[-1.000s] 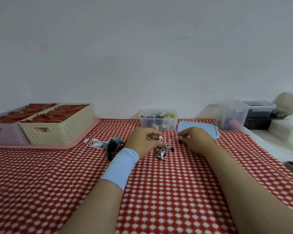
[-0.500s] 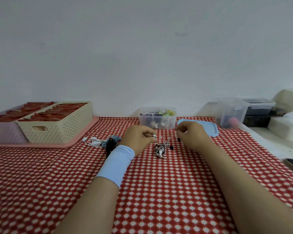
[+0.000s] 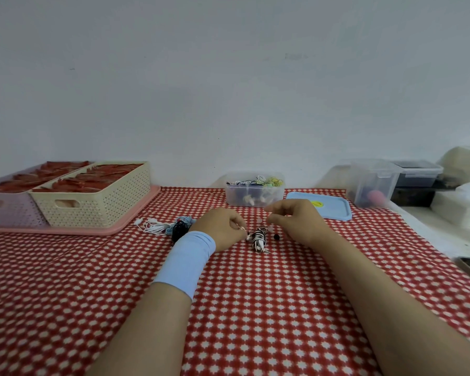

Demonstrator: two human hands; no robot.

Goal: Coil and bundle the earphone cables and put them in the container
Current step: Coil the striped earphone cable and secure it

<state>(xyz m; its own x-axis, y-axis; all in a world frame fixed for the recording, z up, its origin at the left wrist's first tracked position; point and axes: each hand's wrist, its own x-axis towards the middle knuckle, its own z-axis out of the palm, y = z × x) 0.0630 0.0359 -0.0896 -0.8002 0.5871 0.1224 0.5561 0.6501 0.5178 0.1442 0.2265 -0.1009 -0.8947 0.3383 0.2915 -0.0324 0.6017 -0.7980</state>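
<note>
I see the left hand [image 3: 223, 229] pinching one end of the black-and-white earphone bundle [image 3: 259, 237] on the checked cloth [image 3: 255, 294]. Right hand [image 3: 296, 221] curled just beside it, its grip blurred. Clear container [image 3: 254, 196] behind, blue lid [image 3: 329, 213] to its right. Loose cables [image 3: 160, 227] lie further left.

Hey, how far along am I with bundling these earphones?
Done: several coils already sit in the open container, lid beside it. In hand: the black-and-white bundle lies between both hands, the left hand pinching its end; the grip of the right hand is blurred. Left: boxing that bundle, plus the white earphones and the dark tangle by the tray.
</note>
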